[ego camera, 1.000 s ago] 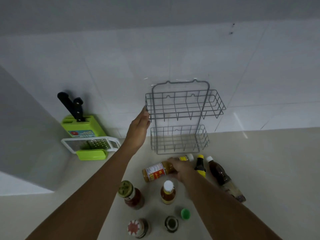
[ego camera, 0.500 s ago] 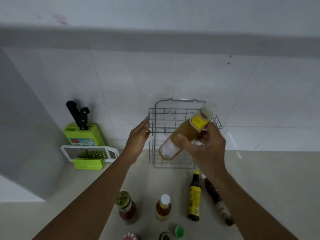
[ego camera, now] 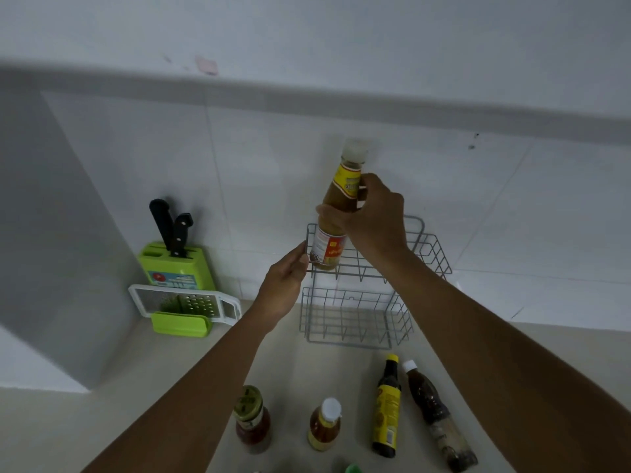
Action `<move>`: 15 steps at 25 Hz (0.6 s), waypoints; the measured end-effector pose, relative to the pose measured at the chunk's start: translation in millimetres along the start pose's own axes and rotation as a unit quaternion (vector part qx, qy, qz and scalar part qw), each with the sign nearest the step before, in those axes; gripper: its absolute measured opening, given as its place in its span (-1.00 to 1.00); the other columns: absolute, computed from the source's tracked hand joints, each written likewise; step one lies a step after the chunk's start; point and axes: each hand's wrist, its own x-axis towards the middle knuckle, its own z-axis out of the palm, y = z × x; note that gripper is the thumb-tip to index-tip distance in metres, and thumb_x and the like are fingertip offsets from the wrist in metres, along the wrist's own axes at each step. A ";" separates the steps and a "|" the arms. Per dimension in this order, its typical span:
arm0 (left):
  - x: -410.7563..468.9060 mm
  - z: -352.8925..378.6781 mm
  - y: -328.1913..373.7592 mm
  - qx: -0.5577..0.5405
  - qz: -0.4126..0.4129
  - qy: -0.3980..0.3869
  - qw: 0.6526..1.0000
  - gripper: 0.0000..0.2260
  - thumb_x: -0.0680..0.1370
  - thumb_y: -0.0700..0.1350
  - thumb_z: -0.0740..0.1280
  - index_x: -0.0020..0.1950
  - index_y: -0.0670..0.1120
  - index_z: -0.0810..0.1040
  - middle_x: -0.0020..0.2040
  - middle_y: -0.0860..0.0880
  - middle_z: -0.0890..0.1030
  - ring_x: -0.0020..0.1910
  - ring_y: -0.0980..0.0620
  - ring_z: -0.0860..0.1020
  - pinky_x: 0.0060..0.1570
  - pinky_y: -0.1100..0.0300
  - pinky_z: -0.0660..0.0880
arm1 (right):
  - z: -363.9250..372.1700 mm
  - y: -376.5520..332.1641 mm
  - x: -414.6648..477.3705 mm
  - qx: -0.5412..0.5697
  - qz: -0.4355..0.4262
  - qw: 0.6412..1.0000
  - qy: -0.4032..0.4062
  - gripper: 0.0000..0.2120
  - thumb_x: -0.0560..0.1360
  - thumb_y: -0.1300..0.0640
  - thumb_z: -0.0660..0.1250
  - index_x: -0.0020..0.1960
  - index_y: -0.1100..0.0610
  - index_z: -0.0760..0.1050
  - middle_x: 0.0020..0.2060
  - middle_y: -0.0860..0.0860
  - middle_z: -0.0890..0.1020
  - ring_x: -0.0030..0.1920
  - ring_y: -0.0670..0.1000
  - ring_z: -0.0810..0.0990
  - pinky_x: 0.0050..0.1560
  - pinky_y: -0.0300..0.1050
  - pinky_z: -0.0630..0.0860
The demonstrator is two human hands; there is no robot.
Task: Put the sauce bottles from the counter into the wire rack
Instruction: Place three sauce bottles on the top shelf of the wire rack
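A grey two-tier wire rack stands against the tiled wall. My right hand grips a tall orange-brown sauce bottle with a white cap, held upright, its base down in the left end of the upper tier. My left hand touches the upper tier's left front corner; whether it grips the wire is unclear. On the counter lie a dark bottle with a yellow cap and a dark bottle with a white cap. A red jar with a gold lid and a small orange bottle stand upright.
A green knife block with two black-handled knives stands at the left wall. A white grater rests on a green holder in front of it. A green cap shows at the bottom edge. A grey wall panel closes the left side.
My right hand has raised the orange-brown bottle from a tilt in front of the rack to upright, with its base in the upper tier. My left hand stays at the rack's left corner.
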 end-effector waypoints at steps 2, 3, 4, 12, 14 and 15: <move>-1.0 -1.3 4.8 0.023 0.013 -0.008 1.000 -0.62 0.68 0.03 0.15 0.51 0.09 0.35 0.37 0.15 0.51 0.36 0.11 0.47 0.46 0.02 0.34 | 6.9 3.8 1.9 -0.026 0.005 1.000 0.001 -0.36 0.30 -0.08 0.64 0.24 0.17 0.52 0.09 0.06 0.71 -0.04 -0.05 0.66 0.08 -0.10 0.64; -1.4 -1.5 7.0 0.032 0.018 -0.009 0.999 -0.62 0.68 0.02 0.14 0.51 0.08 0.35 0.33 0.16 0.51 0.33 0.12 0.48 0.45 0.05 0.35 | 9.9 4.4 2.6 -0.038 0.000 0.999 0.008 -0.36 0.28 -0.11 0.64 0.22 0.17 0.52 0.08 0.06 0.72 -0.02 -0.01 0.69 0.08 -0.05 0.65; -1.6 -1.2 8.1 0.037 0.020 -0.008 0.999 -0.62 0.69 0.02 0.13 0.51 0.08 0.35 0.32 0.16 0.52 0.31 0.13 0.49 0.43 0.07 0.36 | 13.8 5.4 3.7 -0.053 -0.004 0.999 0.013 -0.35 0.27 -0.14 0.64 0.19 0.16 0.51 0.06 0.06 0.72 -0.02 0.03 0.70 0.06 0.00 0.66; -2.6 1.4 4.0 0.024 -0.003 0.010 1.000 -0.62 0.69 -0.01 0.14 0.52 0.07 0.34 0.36 0.11 0.50 0.40 0.03 0.45 0.48 -0.07 0.32 | 11.7 20.0 18.8 -0.093 0.023 0.975 -0.199 -0.26 0.32 -0.16 0.60 0.35 0.11 0.41 0.17 0.05 0.62 0.15 0.08 0.62 0.10 -0.06 0.59; -1.5 0.8 3.3 0.017 -0.005 0.007 1.000 -0.63 0.69 -0.02 0.14 0.52 0.08 0.34 0.32 0.14 0.49 0.39 0.04 0.45 0.48 -0.06 0.31 | 3.6 22.6 17.6 -0.083 0.014 0.967 -0.238 -0.32 0.38 0.01 0.59 0.40 0.14 0.41 0.23 0.06 0.62 0.19 0.08 0.61 0.11 -0.11 0.56; -1.4 1.0 2.3 0.015 -0.006 0.005 1.000 -0.63 0.69 -0.01 0.13 0.52 0.09 0.34 0.32 0.14 0.49 0.40 0.03 0.45 0.48 -0.07 0.31 | 2.0 22.1 16.6 -0.083 0.005 0.968 -0.237 -0.33 0.39 0.03 0.59 0.41 0.15 0.42 0.24 0.07 0.63 0.19 0.08 0.62 0.14 -0.08 0.58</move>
